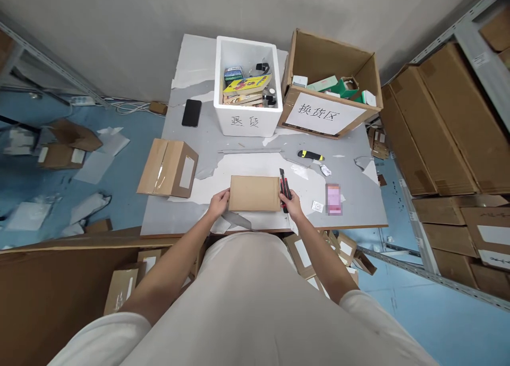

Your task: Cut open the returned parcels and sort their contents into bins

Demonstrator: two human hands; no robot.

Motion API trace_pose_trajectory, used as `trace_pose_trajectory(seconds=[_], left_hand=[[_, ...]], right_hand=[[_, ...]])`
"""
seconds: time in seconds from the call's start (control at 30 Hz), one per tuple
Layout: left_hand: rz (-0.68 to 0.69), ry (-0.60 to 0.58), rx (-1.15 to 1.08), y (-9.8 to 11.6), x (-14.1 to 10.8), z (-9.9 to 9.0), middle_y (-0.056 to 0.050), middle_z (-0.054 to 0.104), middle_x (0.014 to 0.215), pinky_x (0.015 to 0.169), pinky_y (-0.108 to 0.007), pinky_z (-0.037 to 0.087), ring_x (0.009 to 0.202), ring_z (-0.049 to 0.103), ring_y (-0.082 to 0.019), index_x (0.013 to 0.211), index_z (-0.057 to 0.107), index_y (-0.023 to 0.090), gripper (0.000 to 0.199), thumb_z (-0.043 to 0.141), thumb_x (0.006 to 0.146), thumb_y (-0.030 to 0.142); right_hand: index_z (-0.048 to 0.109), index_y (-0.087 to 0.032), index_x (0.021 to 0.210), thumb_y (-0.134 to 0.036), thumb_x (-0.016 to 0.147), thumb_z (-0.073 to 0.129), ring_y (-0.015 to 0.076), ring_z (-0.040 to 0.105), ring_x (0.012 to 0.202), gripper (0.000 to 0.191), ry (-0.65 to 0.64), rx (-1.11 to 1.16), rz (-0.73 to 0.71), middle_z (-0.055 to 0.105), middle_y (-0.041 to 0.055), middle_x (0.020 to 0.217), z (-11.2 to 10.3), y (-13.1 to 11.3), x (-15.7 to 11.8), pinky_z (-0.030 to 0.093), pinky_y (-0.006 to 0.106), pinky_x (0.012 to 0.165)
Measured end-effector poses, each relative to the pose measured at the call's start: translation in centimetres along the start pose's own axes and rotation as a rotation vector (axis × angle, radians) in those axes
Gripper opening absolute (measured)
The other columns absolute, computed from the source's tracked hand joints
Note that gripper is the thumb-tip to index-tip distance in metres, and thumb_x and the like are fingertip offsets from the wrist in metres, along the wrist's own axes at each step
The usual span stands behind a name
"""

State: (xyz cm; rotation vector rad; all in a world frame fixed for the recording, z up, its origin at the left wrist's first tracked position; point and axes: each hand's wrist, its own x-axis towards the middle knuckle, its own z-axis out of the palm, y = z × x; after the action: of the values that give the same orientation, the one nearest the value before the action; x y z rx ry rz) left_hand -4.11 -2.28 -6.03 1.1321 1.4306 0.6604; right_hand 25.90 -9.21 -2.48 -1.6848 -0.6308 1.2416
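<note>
A flat brown cardboard box (254,193) is held between my two hands at the table's front edge. My left hand (220,203) is closed on its left end. At its right end, my right hand (291,203) grips a red and black utility knife (284,188), with the fingers also against the box. The knife's blade end points away from me. A taped carton (169,168) sits to the left, and a yellow and black cutter (311,155) lies beyond the knife, to the right.
A white foam bin (247,122) and an open cardboard box (330,116), both holding goods, stand at the back. A black phone (192,113) lies at left, a pink item (333,199) at right. Shelves with cartons (450,127) flank the table's right side.
</note>
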Motion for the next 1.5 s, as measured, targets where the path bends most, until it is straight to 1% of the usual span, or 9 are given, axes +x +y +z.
trace_pose_trajectory(seconds=[0.17,0.27,0.63,0.77,0.93,1.03,1.13,1.3,1.5], left_hand=[[-0.041,-0.068,-0.023,-3.5,-2.7,-0.7,-0.014,0.063,0.124,0.098,-0.046,0.047,0.112,0.062,-0.028,0.116,0.064,0.015,0.06,0.065,0.063,0.044],[-0.045,-0.128,-0.063,-3.9,-3.9,-0.2,-0.013,0.066,0.119,0.099,-0.046,0.047,0.112,0.061,-0.03,0.117,0.063,0.015,0.072,0.073,0.055,0.048],[0.139,0.134,0.184,1.4,-4.7,0.1,-0.01,0.069,0.091,0.077,-0.035,0.051,0.079,0.064,-0.021,0.099,0.069,0.014,0.054,0.059,0.073,0.06],[0.215,0.148,0.369,3.5,-4.3,0.8,-0.005,0.06,0.084,0.073,-0.034,0.05,0.072,0.058,-0.018,0.104,0.068,0.016,0.054,0.068,0.066,0.055],[0.349,0.312,0.488,4.9,-3.1,2.4,-0.011,0.056,0.104,0.086,-0.041,0.048,0.097,0.057,-0.025,0.12,0.058,0.017,0.054,0.068,0.074,0.043],[0.566,0.315,0.59,5.2,-2.5,3.2,-0.012,0.059,0.109,0.092,-0.043,0.045,0.107,0.055,-0.027,0.108,0.063,0.02,0.028,0.06,0.084,0.034],[0.755,0.133,0.709,5.0,-2.4,3.5,-0.009,0.066,0.103,0.091,-0.042,0.046,0.105,0.058,-0.024,0.098,0.067,0.021,0.023,0.045,0.092,0.026],[0.854,0.054,0.836,4.3,-2.7,3.2,-0.013,0.062,0.122,0.104,-0.045,0.039,0.123,0.05,-0.027,0.116,0.062,0.017,0.032,0.048,0.091,0.031],[0.816,0.033,0.876,4.0,-2.6,3.2,-0.013,0.061,0.127,0.104,-0.046,0.039,0.124,0.05,-0.027,0.119,0.061,0.017,0.033,0.042,0.094,0.027]], right_hand=[[0.055,-0.021,0.1,-0.043,0.057,0.078,0.0097,0.055,0.063,0.054,-0.071,0.066,0.07,0.065,0.0037,0.103,-1.6,2.4,-4.0,0.046,0.023,0.049],[0.053,-0.022,0.093,-0.04,0.052,0.08,0.0082,0.049,0.054,0.052,-0.061,0.009,0.106,0.062,-0.0027,0.082,-1.2,3.4,-5.2,0.046,0.023,0.046],[0.049,-0.021,0.08,-0.046,0.062,0.074,0.0078,0.047,0.046,0.039,0.14,-0.081,-0.03,0.05,-0.0067,0.06,-0.1,-1.2,-3.4,0.044,0.021,0.041],[0.05,-0.02,0.079,-0.05,0.063,0.073,0.0085,0.046,0.043,0.041,0.196,-0.179,-0.032,0.05,-0.0059,0.056,0.4,-3.3,-1.4,0.043,0.021,0.039],[0.055,-0.017,0.092,-0.055,0.074,0.06,0.0164,0.06,0.061,0.042,0.236,-0.482,-0.096,0.063,0.0035,0.074,1.5,-5.4,0.8,0.051,0.028,0.055],[0.054,-0.016,0.11,-0.051,0.086,0.044,0.0238,0.063,0.087,0.044,0.274,-0.686,-0.28,0.067,0.0113,0.097,1.8,-6.8,0.9,0.05,0.036,0.075],[0.05,-0.017,0.123,-0.045,0.092,0.037,0.0263,0.062,0.097,0.043,0.086,-0.887,-0.452,0.066,0.0122,0.109,2.3,-8.8,0.3,0.047,0.037,0.081],[0.041,-0.025,0.138,-0.039,0.094,0.041,0.0275,0.06,0.106,0.046,-0.56,-1.286,-0.619,0.059,0.0087,0.127,4.5,-12.3,-0.1,0.047,0.035,0.08],[0.026,-0.034,0.148,-0.027,0.097,0.035,0.024,0.062,0.099,0.053,-0.817,-1.534,-0.73,0.059,0.0072,0.124,7.3,-13.5,1.2,0.044,0.03,0.074]])
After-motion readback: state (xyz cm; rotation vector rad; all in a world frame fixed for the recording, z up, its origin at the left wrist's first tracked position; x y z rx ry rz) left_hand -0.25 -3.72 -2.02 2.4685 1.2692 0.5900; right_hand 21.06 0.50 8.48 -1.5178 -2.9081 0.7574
